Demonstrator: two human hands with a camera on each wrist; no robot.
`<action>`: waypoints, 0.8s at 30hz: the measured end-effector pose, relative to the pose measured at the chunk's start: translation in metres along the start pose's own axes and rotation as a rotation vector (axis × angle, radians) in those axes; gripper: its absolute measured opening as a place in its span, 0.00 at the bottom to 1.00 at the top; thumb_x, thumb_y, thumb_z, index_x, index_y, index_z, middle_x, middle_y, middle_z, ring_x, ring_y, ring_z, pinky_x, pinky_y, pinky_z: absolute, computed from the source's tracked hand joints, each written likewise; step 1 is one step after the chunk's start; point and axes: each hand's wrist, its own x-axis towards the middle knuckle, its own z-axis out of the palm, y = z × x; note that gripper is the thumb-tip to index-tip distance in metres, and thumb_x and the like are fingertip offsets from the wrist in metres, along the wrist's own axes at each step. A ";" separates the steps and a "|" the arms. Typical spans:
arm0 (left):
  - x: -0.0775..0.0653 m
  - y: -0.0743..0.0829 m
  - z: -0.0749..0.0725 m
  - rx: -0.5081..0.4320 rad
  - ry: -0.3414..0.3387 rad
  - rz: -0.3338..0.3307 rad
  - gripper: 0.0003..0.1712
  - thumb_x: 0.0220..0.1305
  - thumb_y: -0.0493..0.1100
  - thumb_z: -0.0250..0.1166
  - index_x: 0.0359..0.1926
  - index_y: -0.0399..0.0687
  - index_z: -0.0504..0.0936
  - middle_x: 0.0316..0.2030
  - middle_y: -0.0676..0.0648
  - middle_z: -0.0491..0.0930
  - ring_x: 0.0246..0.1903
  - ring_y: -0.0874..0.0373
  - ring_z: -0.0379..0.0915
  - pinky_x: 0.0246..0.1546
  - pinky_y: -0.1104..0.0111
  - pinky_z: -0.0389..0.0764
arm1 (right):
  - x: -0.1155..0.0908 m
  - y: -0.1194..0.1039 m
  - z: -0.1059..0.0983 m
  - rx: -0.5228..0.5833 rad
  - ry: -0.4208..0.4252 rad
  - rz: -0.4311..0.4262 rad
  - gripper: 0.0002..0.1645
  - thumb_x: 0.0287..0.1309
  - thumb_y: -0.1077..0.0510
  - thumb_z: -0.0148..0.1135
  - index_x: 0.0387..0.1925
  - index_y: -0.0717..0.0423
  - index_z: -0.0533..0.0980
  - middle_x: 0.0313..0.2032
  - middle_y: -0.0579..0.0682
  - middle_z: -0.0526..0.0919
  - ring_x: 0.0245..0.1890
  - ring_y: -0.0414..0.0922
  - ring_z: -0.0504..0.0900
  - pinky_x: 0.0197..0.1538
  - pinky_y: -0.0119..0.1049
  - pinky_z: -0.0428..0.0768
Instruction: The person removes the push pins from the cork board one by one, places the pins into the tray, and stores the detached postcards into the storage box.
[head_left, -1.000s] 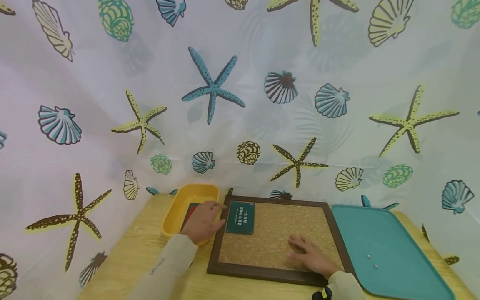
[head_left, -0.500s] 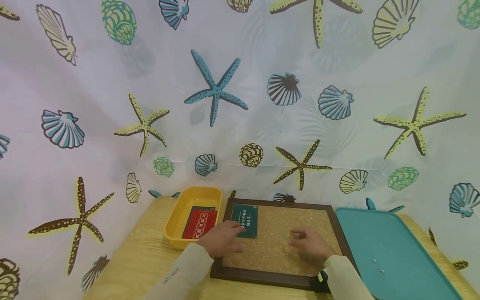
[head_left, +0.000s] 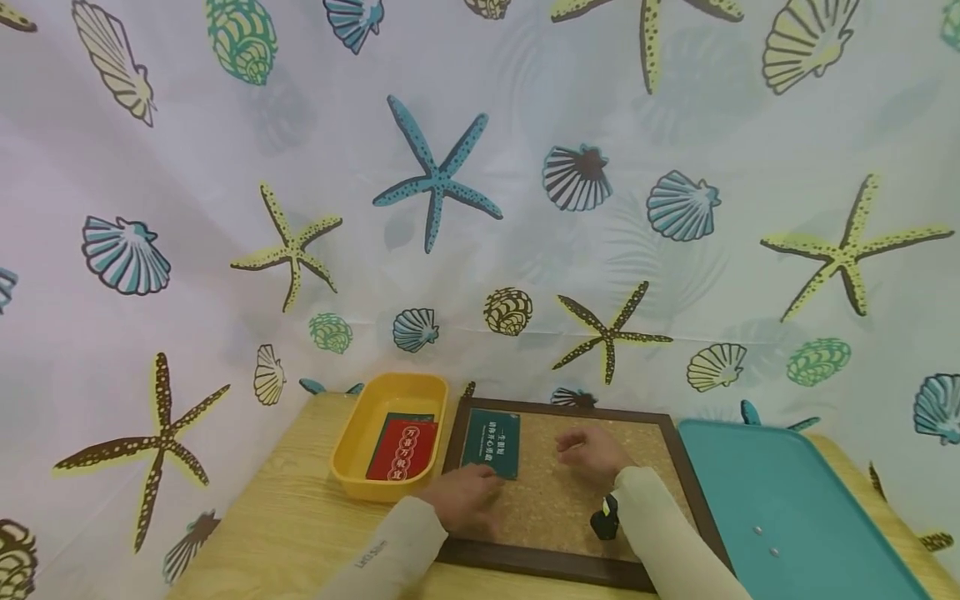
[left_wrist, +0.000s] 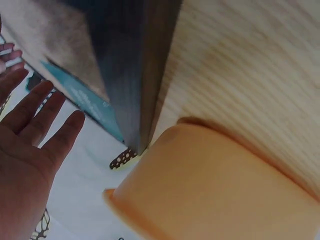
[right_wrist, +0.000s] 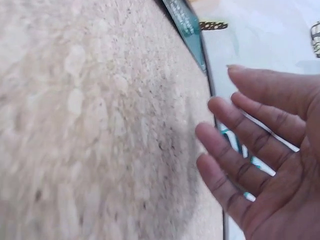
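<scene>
A dark green card [head_left: 492,440] with white writing lies on the cork board [head_left: 551,508], at the upper left inside its brown frame. My left hand [head_left: 467,498] is over the board's left side, just below the card. In the left wrist view the left hand [left_wrist: 30,145] has its fingers spread and holds nothing. My right hand [head_left: 596,454] is over the middle of the board, right of the card. The right wrist view shows the right hand [right_wrist: 265,150] with loosely bent fingers and nothing in them.
A yellow bin [head_left: 351,458] left of the board holds a red card [head_left: 402,450] on top of a dark green one. The teal tray [head_left: 795,492] on the right bears two small silvery round pieces [head_left: 765,541]. A shell-patterned curtain [head_left: 465,275] stands behind the wooden table [head_left: 292,492].
My left hand has moved right, from over the yellow bin to the board, uncovering the red card. The right hand has shifted up and left across the board, nearer the green card.
</scene>
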 end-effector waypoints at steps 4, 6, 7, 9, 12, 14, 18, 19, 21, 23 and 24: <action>0.001 -0.002 0.007 -0.047 -0.025 -0.041 0.42 0.50 0.61 0.72 0.64 0.50 0.73 0.64 0.45 0.70 0.63 0.52 0.66 0.60 0.63 0.70 | 0.014 -0.004 0.007 0.012 0.022 -0.005 0.18 0.57 0.63 0.65 0.49 0.65 0.80 0.42 0.55 0.85 0.45 0.51 0.82 0.50 0.48 0.78; 0.002 -0.003 0.011 -0.052 -0.025 -0.045 0.43 0.50 0.61 0.72 0.65 0.50 0.72 0.65 0.45 0.68 0.64 0.51 0.65 0.61 0.63 0.69 | 0.021 -0.005 0.010 0.033 0.033 -0.002 0.18 0.57 0.63 0.65 0.49 0.65 0.80 0.42 0.55 0.86 0.44 0.49 0.83 0.47 0.45 0.80; 0.002 -0.004 0.013 -0.049 -0.022 -0.041 0.44 0.51 0.62 0.71 0.66 0.49 0.71 0.66 0.44 0.68 0.64 0.51 0.65 0.61 0.63 0.69 | 0.024 -0.006 0.011 0.040 0.039 0.001 0.17 0.57 0.63 0.64 0.49 0.65 0.80 0.42 0.55 0.86 0.44 0.49 0.83 0.46 0.44 0.80; 0.003 -0.007 0.017 -0.039 -0.013 -0.030 0.45 0.51 0.62 0.71 0.66 0.48 0.70 0.66 0.44 0.67 0.64 0.51 0.64 0.61 0.64 0.68 | 0.030 -0.007 0.013 0.062 0.046 -0.005 0.17 0.58 0.65 0.63 0.49 0.67 0.80 0.42 0.56 0.85 0.43 0.48 0.83 0.44 0.43 0.81; 0.003 -0.008 0.022 -0.006 -0.004 -0.011 0.46 0.51 0.63 0.70 0.67 0.46 0.69 0.67 0.44 0.66 0.65 0.51 0.63 0.63 0.64 0.67 | 0.038 -0.008 0.019 0.076 0.058 -0.017 0.16 0.59 0.65 0.62 0.48 0.68 0.80 0.41 0.57 0.85 0.42 0.50 0.83 0.44 0.43 0.81; 0.003 -0.007 0.024 0.024 -0.012 -0.009 0.47 0.51 0.64 0.68 0.68 0.47 0.68 0.68 0.45 0.65 0.67 0.52 0.61 0.64 0.63 0.65 | 0.043 -0.007 0.022 0.079 0.071 -0.010 0.15 0.59 0.65 0.62 0.47 0.67 0.80 0.41 0.57 0.85 0.42 0.50 0.82 0.45 0.44 0.80; 0.002 -0.005 0.023 0.065 -0.034 -0.003 0.47 0.53 0.66 0.65 0.69 0.48 0.67 0.69 0.49 0.63 0.68 0.53 0.58 0.65 0.59 0.64 | 0.056 -0.004 0.028 0.068 0.102 0.004 0.13 0.59 0.65 0.63 0.45 0.66 0.81 0.41 0.56 0.84 0.44 0.52 0.82 0.47 0.46 0.79; 0.002 -0.004 0.022 0.065 -0.038 -0.001 0.46 0.53 0.66 0.65 0.69 0.48 0.67 0.69 0.49 0.63 0.68 0.53 0.58 0.65 0.59 0.64 | 0.060 -0.004 0.030 0.069 0.114 0.011 0.12 0.58 0.65 0.63 0.44 0.65 0.82 0.40 0.56 0.85 0.44 0.52 0.82 0.48 0.46 0.79; 0.001 -0.004 0.019 0.057 -0.044 0.006 0.46 0.54 0.66 0.64 0.69 0.48 0.67 0.69 0.49 0.63 0.68 0.53 0.58 0.65 0.58 0.64 | 0.066 -0.004 0.033 0.057 0.137 0.014 0.11 0.58 0.66 0.63 0.43 0.64 0.82 0.40 0.56 0.85 0.43 0.53 0.82 0.47 0.47 0.79; 0.000 -0.005 0.019 0.044 -0.052 0.004 0.45 0.55 0.66 0.63 0.69 0.48 0.68 0.69 0.48 0.63 0.68 0.52 0.58 0.65 0.58 0.64 | 0.073 -0.004 0.037 0.038 0.154 0.008 0.11 0.58 0.65 0.64 0.42 0.63 0.83 0.40 0.55 0.85 0.43 0.52 0.82 0.47 0.47 0.79; -0.001 -0.006 0.020 0.039 -0.055 0.001 0.45 0.55 0.66 0.63 0.68 0.48 0.68 0.69 0.48 0.63 0.68 0.52 0.59 0.64 0.58 0.65 | 0.076 -0.005 0.040 0.030 0.160 0.005 0.10 0.58 0.64 0.64 0.42 0.62 0.83 0.39 0.55 0.85 0.43 0.52 0.82 0.47 0.47 0.79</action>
